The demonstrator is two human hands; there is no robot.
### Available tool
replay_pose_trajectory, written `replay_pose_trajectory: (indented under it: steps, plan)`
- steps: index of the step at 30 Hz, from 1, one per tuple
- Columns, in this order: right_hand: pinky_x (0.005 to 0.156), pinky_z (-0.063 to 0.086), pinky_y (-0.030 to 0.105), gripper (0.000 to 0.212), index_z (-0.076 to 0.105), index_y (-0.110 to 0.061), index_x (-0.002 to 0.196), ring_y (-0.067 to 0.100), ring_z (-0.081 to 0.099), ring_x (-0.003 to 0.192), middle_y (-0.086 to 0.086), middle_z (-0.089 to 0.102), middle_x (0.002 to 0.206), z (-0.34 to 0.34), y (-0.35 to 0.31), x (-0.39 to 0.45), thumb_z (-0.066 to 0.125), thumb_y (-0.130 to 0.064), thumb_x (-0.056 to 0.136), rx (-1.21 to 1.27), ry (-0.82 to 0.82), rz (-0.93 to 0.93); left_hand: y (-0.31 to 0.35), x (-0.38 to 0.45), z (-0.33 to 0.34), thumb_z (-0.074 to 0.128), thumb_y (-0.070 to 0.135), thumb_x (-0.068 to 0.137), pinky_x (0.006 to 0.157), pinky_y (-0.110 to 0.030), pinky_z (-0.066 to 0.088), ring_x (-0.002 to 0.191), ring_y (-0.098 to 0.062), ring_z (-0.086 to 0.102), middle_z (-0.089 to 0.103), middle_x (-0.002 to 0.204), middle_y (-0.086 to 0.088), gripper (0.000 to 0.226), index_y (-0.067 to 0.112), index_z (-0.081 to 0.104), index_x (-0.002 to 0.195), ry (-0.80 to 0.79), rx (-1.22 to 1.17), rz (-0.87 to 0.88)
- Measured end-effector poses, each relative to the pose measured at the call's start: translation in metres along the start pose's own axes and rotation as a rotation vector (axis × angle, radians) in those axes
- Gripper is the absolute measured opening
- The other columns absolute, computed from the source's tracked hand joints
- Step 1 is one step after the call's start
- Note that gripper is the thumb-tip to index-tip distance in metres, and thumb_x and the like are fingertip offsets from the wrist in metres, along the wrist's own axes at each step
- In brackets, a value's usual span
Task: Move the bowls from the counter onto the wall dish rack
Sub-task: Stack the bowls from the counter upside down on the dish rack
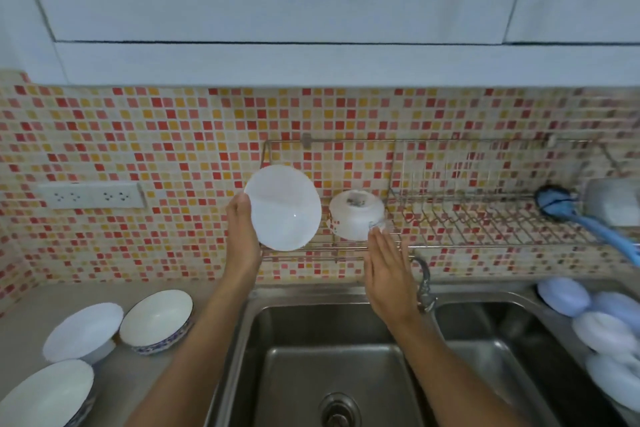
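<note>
My left hand [242, 236] grips a plain white bowl [284, 206] by its left rim and holds it tilted on edge at the left end of the wire wall dish rack [485, 218]. A small white bowl with a printed pattern [356, 215] lies upside down on the rack just to its right. My right hand [388, 270] is flat and open below that small bowl, fingertips at its lower rim. Three more bowls wait on the counter at lower left: a white one [83, 331], a blue-patterned one [157, 319] and a large one [45, 395].
A double steel sink [329, 357] lies under my arms, with a tap [424, 282] between the basins. A blue brush [557, 201] and a cloudy plastic container [613, 204] sit on the rack's right end. Pale blue dishes [602, 329] are stacked at right. A wall socket [91, 196] is at left.
</note>
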State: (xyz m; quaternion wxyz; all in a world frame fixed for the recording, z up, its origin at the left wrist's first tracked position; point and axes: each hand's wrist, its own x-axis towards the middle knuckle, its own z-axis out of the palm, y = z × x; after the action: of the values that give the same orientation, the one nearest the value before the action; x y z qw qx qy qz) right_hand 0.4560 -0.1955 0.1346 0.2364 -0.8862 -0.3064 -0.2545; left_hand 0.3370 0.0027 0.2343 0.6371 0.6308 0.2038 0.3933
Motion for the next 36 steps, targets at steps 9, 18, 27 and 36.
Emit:
replay_pose_trajectory:
  steps: [9, 18, 27, 36]
  plan:
    - [0.118, 0.019, 0.037, 0.046, 0.055, -0.003, 0.131, 0.024, 0.047, 0.131, 0.011, 0.057, 0.135, 0.011, -0.001, 0.0, 0.032, -0.03, 0.101, 0.006, 0.151, -0.02, -0.02, 0.037, 0.055, 0.046, 0.055, 0.09, 0.108, -0.047, 0.038, 0.14, -0.025, 0.028, 0.018, 0.156, 0.001, 0.063, 0.046, 0.015, 0.145, -0.172, 0.532, 0.374]
    - [0.121, 0.013, 0.034, 0.043, 0.054, -0.006, 0.133, 0.02, 0.043, 0.134, 0.009, 0.054, 0.138, 0.027, 0.002, 0.0, 0.042, -0.027, 0.097, -0.023, 0.221, -0.024, -0.056, 0.066, 0.066, 0.069, 0.039, 0.082, 0.115, -0.057, 0.016, 0.137, -0.038, 0.032, 0.038, 0.149, -0.014, 0.072, 0.023, 0.036, 0.144, -0.26, 1.248, 0.713]
    - [0.119, 0.021, 0.037, 0.042, 0.053, -0.003, 0.133, 0.021, 0.043, 0.135, 0.011, 0.054, 0.137, 0.04, 0.005, 0.001, 0.043, -0.023, 0.098, -0.033, 0.317, -0.043, -0.066, 0.08, 0.072, 0.077, 0.028, 0.074, 0.114, -0.059, 0.021, 0.133, -0.042, 0.032, 0.04, 0.144, -0.018, 0.078, 0.015, 0.04, 0.141, -0.305, 1.372, 0.574]
    - [0.115, 0.03, 0.044, 0.04, 0.054, -0.003, 0.132, 0.022, 0.047, 0.132, 0.013, 0.056, 0.135, 0.039, 0.002, 0.002, 0.04, -0.022, 0.099, -0.023, 0.336, -0.028, -0.068, 0.083, 0.072, 0.073, 0.038, 0.077, 0.111, -0.052, 0.02, 0.132, -0.039, 0.028, 0.033, 0.144, -0.015, 0.077, 0.022, 0.037, 0.143, -0.327, 1.405, 0.541]
